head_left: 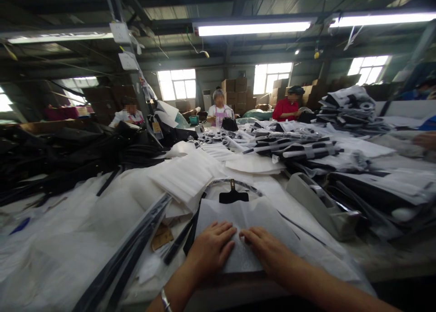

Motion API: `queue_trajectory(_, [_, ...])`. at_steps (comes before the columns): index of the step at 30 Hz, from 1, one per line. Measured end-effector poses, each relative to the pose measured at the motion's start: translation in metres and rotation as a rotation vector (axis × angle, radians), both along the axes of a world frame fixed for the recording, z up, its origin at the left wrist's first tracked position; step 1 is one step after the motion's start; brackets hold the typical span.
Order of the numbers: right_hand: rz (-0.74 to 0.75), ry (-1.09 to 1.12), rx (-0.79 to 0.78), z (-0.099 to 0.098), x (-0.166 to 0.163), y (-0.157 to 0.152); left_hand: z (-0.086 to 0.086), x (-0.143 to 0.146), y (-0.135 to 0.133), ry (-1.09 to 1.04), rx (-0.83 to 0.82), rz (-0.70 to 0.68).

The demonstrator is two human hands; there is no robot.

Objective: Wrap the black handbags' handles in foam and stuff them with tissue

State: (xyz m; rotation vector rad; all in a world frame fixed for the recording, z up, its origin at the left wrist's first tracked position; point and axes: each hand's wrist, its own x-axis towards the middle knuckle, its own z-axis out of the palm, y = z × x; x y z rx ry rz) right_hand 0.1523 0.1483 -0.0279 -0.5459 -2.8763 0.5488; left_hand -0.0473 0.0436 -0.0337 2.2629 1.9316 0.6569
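Observation:
A black handbag (233, 196) lies flat on the table in front of me, with its tab and a strap loop showing at the top. Over its front rests a white foam sheet (252, 212). My left hand (214, 244) presses on the left part of this sheet, fingers stretched out. Across from it, my right hand (262, 246) lies on the sheet with its fingers extended and slightly bent. Neither hand grips anything. Most of the bag is hidden beneath the sheet.
To the right stands a grey tape dispenser (320, 207). Wrapped black straps (126, 253) lie at the left, near stacked white foam sheets (184, 175). Piles of black bags (68, 153) and wrapped pieces (299, 148) cover the table. Several people work beyond.

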Motion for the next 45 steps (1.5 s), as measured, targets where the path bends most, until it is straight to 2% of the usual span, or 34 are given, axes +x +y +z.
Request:
queue_trajectory(11, [0.028, 0.034, -0.057, 0.0, 0.003, 0.002, -0.001, -0.001, 0.0, -0.022, -0.001, -0.002])
queue_trajectory(19, [-0.014, 0.052, -0.064, -0.008, 0.006, 0.001, -0.004, -0.001, 0.0, -0.014, 0.023, 0.001])
queue_trajectory(21, [-0.033, 0.049, -0.075, -0.001, 0.004, 0.0, -0.003, -0.001, -0.001, -0.001, 0.031, -0.004])
queue_trajectory(24, [-0.044, -0.011, -0.096, 0.022, -0.005, 0.0, -0.003, -0.001, -0.001, 0.025, 0.041, -0.007])
queue_trajectory(26, [-0.049, -0.102, -0.052, 0.036, -0.013, 0.002, -0.004, 0.0, -0.001, 0.048, 0.049, -0.011])
queue_trajectory(28, [-0.059, -0.169, 0.022, 0.042, -0.021, 0.004, -0.004, 0.0, 0.0, 0.077, 0.063, -0.013])
queue_trajectory(30, [-0.046, -0.167, 0.094, 0.037, -0.024, 0.006, -0.005, -0.001, 0.001, 0.103, 0.075, -0.012])
queue_trajectory(32, [-0.001, -0.131, 0.133, 0.024, -0.022, 0.01, -0.006, -0.002, 0.002, 0.119, 0.061, -0.015])
queue_trajectory(37, [0.041, -0.125, 0.145, -0.006, -0.014, 0.018, -0.003, -0.009, 0.009, 0.142, -0.011, -0.058])
queue_trajectory(45, [-0.034, -0.024, 0.152, -0.017, -0.012, 0.015, -0.001, -0.013, 0.011, 0.177, -0.049, -0.069])
